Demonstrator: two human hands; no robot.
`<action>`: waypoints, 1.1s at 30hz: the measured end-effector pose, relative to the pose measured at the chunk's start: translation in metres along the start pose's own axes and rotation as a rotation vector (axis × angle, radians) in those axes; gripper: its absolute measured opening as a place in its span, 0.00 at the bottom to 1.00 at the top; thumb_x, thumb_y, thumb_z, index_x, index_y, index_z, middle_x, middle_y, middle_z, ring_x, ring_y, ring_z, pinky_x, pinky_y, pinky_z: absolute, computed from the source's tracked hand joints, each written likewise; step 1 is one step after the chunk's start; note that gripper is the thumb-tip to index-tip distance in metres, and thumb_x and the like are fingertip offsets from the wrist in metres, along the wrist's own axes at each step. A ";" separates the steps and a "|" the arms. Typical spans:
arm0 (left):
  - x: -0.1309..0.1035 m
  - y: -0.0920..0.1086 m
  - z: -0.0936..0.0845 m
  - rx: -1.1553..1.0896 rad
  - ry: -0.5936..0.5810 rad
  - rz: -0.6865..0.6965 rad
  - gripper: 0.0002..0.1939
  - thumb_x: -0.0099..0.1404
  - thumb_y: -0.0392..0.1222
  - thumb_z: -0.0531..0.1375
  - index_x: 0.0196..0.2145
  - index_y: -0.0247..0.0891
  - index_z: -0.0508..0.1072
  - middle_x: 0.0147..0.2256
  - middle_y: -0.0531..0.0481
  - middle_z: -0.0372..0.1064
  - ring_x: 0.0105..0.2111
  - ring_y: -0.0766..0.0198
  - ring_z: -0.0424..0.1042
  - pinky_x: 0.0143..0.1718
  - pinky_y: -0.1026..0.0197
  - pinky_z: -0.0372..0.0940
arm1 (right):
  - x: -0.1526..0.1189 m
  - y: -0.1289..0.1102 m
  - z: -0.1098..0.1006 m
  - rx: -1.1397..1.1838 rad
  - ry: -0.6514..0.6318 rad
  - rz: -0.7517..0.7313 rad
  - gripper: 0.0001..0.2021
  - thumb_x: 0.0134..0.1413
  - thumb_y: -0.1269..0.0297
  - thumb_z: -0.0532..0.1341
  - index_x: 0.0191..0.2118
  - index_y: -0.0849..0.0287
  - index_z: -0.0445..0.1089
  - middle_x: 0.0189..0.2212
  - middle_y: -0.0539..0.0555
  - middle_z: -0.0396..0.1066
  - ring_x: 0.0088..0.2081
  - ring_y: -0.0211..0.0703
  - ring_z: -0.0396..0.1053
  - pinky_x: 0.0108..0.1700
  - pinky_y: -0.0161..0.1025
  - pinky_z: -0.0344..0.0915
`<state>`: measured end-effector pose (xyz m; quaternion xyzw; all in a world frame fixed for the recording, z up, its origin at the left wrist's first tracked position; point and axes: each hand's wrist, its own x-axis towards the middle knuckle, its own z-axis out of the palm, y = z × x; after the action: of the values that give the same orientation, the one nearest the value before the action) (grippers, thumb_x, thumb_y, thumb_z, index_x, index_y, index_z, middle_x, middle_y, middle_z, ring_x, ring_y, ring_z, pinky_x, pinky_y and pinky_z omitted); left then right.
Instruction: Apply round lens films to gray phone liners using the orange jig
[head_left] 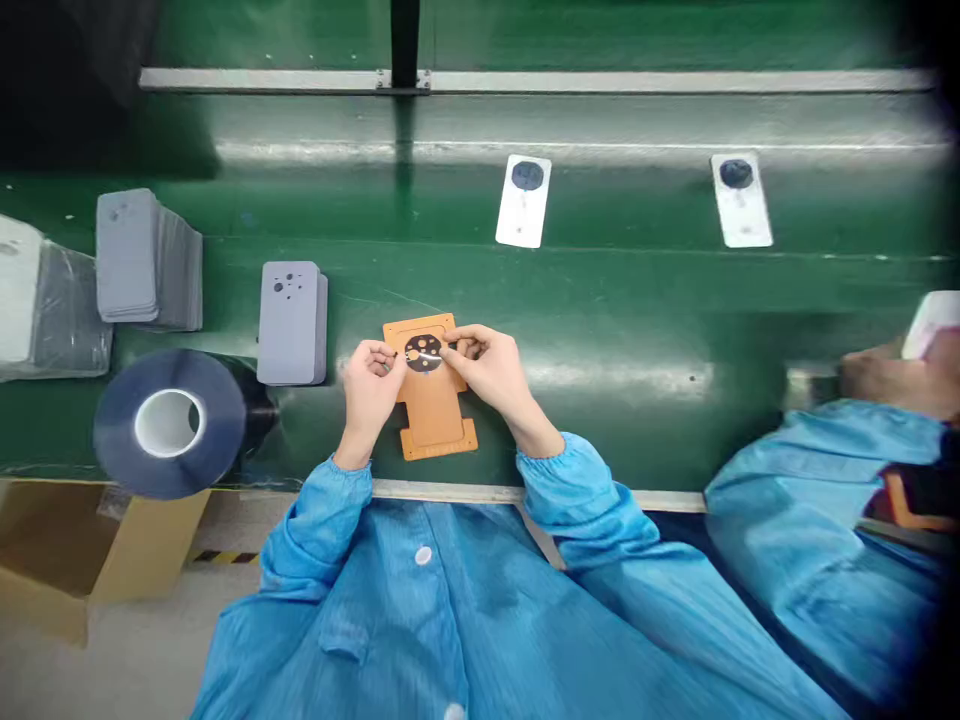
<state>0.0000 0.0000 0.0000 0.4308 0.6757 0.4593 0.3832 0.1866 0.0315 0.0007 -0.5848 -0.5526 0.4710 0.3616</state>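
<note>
A flat orange fixture (435, 405) with notched sides lies on the green workbench right in front of me. Over its upper part is a round black sticker (424, 367) with several holes and a bright glint across it. My left hand (371, 388) pinches at the sticker's left edge, thumb and forefinger together. From the other side, my right hand (491, 372) has its thumb and forefinger closed at the right edge, near the fixture's top right corner. Whether the sticker touches the fixture, I cannot tell.
Left of me stand a short stack of grey phone-shaped plates (289, 325), a taller stack (127, 255) and a roll of film (217, 420). Two white plates (523, 215) (750, 218) with dark discs lie farther back. A co-worker's sleeve (817, 480) is at right, a cardboard box (142, 550) below left.
</note>
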 end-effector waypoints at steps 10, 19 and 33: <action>-0.003 -0.002 0.000 -0.029 0.000 0.013 0.09 0.61 0.38 0.67 0.34 0.39 0.70 0.29 0.55 0.69 0.24 0.71 0.66 0.28 0.67 0.61 | 0.006 0.000 -0.010 0.057 -0.053 0.028 0.14 0.49 0.58 0.71 0.40 0.61 0.80 0.27 0.51 0.73 0.27 0.38 0.65 0.34 0.40 0.65; -0.002 0.000 0.000 -0.031 0.002 0.007 0.09 0.59 0.39 0.68 0.33 0.39 0.70 0.29 0.55 0.69 0.24 0.71 0.65 0.27 0.67 0.61 | 0.007 0.000 -0.005 0.034 -0.004 0.033 0.13 0.48 0.58 0.71 0.39 0.60 0.78 0.27 0.50 0.72 0.27 0.37 0.64 0.34 0.40 0.65; -0.002 0.004 0.002 0.043 0.022 0.003 0.09 0.56 0.34 0.66 0.33 0.39 0.69 0.29 0.56 0.69 0.24 0.70 0.67 0.28 0.67 0.62 | 0.008 -0.002 -0.003 -0.013 0.001 0.002 0.10 0.46 0.65 0.66 0.37 0.59 0.77 0.26 0.49 0.72 0.27 0.39 0.66 0.34 0.40 0.65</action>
<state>0.0033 -0.0008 0.0032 0.4349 0.6890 0.4499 0.3656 0.1888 0.0395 0.0024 -0.5879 -0.5550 0.4675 0.3575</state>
